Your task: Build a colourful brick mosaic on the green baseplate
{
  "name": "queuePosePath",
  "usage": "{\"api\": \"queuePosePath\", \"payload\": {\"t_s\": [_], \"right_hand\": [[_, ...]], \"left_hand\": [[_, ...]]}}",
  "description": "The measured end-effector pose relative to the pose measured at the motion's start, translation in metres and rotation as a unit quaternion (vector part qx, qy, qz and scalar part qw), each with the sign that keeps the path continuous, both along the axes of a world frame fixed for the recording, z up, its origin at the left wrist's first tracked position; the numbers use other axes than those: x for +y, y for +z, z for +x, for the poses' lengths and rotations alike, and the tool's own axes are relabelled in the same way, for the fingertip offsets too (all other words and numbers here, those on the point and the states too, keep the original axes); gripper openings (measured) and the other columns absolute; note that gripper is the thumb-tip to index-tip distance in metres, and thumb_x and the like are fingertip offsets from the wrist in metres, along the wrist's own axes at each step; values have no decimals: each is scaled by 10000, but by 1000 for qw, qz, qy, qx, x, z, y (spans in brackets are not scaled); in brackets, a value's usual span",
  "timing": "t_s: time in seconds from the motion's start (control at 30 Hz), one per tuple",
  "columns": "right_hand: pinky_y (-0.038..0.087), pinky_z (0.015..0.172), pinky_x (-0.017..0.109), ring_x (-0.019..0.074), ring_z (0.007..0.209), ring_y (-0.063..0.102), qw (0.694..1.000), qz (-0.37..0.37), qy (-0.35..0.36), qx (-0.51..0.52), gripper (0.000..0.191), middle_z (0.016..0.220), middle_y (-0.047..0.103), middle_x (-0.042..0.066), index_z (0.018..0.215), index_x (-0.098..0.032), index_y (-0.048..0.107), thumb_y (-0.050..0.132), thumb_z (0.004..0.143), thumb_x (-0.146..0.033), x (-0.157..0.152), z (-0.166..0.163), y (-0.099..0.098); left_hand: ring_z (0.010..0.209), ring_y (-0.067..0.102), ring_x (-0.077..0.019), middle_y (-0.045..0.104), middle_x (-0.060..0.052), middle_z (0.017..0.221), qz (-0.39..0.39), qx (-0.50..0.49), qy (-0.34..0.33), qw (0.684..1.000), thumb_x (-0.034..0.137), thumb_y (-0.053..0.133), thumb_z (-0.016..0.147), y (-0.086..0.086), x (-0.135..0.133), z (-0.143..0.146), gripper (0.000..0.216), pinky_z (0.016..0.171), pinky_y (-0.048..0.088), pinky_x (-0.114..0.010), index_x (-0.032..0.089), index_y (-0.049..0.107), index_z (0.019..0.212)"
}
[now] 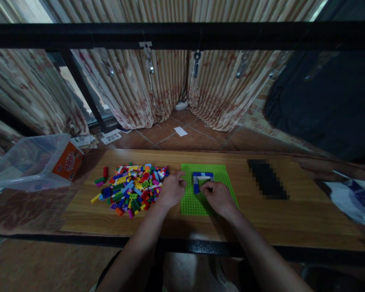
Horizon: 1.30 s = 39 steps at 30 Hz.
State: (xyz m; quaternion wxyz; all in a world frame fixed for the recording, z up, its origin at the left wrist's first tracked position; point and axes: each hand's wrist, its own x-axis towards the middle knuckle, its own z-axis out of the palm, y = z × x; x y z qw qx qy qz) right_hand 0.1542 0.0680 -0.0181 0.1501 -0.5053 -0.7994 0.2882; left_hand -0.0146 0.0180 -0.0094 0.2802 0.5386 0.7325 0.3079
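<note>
A square-cornered frame of blue, grey and white toy bricks point(196, 184) sits on a green studded baseplate point(190, 205). Bent over the lower right of this frame, my right hand point(220, 197) has its thumb and fingers pinched together. Whatever lies between those fingertips is hidden. My left hand point(172, 190) hovers between the baseplate's left edge and a heap of loose, many-coloured bricks point(135, 188). Its fingers are loosely bent and apart, with nothing seen in them.
A wooden tabletop point(167, 227) bears all of this. On its right lies a pixelated black object point(267, 178). A clear plastic box point(33, 162) with an orange label stands at the left. Papers point(346, 200) lie at the far right, and a dark bar point(176, 36) crosses behind.
</note>
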Motion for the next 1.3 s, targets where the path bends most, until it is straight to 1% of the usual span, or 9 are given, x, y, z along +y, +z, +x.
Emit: {"api": "queuePosePath", "payload": {"t_s": [0.07,0.13,0.23,0.4,0.57,0.77,0.93,1.1,1.3], "right_hand": [[430,707,303,208,787,667,1000,0,5,-16,231,827,746,46,817,-211,751,532,846,-280,0,1,1],[427,692,296,202,766,664,999,2,6,-33,231,819,745,45,823,-215,753,535,845,-290,-1,0,1],[423,678,291,201,761,659,998,4,8,-59,232,829,746,45,833,-216,757,536,840,-287,-2,-1,3],[428,689,294,209,792,665,997,-6,22,-73,237,853,749,47,843,-220,763,533,838,-277,-4,0,6],[428,688,309,226,791,667,997,-6,16,-76,242,847,750,63,844,-209,766,532,835,-274,-5,-1,7],[437,712,318,229,793,671,999,-22,8,-47,235,841,750,72,825,-195,766,534,816,-231,-5,-3,5],[440,691,309,228,772,671,999,-20,4,-42,228,799,742,76,784,-187,758,531,802,-206,-5,-4,3],[443,720,304,225,798,672,999,-9,-1,-33,232,819,741,85,767,-173,750,519,795,-171,-7,-6,1],[431,701,299,214,770,661,999,-6,16,-35,245,799,731,82,781,-159,735,491,807,-161,-10,-6,2]], "left_hand": [[849,663,-160,728,-68,912,7,20,-9,1000,144,517,810,1,-2,-4,253,763,494,-244,136,685,999],[799,654,-155,726,-53,856,0,39,-35,999,160,508,814,2,-5,-2,205,730,485,-239,149,706,867],[728,636,-152,717,-41,781,-18,65,-62,996,179,499,812,0,-7,5,221,690,472,-241,161,718,793],[719,631,-165,720,-46,777,-46,85,-78,992,216,493,808,-2,-4,16,248,687,469,-259,180,739,807],[716,634,-169,723,-56,771,-85,83,-84,989,189,507,790,8,0,21,243,700,472,-262,170,747,822],[702,632,-171,695,-48,667,-106,73,-71,989,164,515,771,14,2,25,227,686,465,-257,165,742,762],[677,639,-185,696,-76,661,-120,73,-60,988,144,512,750,12,4,27,230,665,462,-266,147,742,749],[666,647,-196,704,-85,665,-115,64,-49,990,119,523,708,8,7,27,221,661,467,-264,147,741,730],[693,652,-182,726,-79,739,-106,73,-68,989,106,509,710,6,4,26,245,677,475,-254,156,743,763]]}}
